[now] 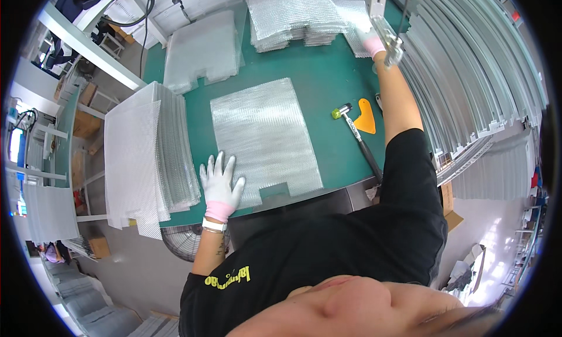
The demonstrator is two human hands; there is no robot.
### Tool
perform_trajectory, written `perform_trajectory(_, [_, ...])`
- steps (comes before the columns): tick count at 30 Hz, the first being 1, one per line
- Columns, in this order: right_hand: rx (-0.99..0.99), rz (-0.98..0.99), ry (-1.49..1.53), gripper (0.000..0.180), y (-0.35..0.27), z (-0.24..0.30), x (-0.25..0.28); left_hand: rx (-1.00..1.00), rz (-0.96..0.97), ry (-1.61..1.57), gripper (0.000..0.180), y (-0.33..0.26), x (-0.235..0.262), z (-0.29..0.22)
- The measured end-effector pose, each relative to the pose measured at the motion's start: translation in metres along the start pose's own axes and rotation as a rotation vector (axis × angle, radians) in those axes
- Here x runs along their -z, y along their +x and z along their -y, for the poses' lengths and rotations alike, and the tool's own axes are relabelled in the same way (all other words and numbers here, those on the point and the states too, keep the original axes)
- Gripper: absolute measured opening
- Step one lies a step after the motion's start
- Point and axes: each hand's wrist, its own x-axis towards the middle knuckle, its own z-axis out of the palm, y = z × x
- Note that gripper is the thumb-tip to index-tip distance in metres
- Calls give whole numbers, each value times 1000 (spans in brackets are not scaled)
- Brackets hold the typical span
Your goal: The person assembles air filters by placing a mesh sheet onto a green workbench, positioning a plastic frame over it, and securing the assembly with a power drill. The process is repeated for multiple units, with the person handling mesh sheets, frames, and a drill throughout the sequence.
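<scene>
My left hand [219,182], in a white glove with a pink cuff, lies with spread fingers on the lower left edge of a silvery textured sheet [263,132]. The sheet rests flat in front of me and has a rectangular notch in its near edge. My right arm stretches to the far right. There my right hand [371,43], gloved the same way, is at a silvery sheet [353,26] by the far stack. A metal bracket [389,41] and glare mostly hide its fingers, so its grip does not show.
On the green table [328,85] lie a hammer [358,135] and an orange scraper [366,117]. Stacks of sheets stand at the left [152,155], far left [202,50] and far middle [293,15]. A rack of upright panels [468,74] lines the right. A fan [180,242] stands below the near edge.
</scene>
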Motion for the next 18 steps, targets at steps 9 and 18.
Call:
perform_trajectory(9, [94, -738, 1030, 96, -47, 57, 49, -3, 60, -54, 72, 4, -10, 11])
perform_trajectory(18, [499, -521, 1450, 85, -226, 92, 35, 94, 258, 122, 95, 33, 51, -23])
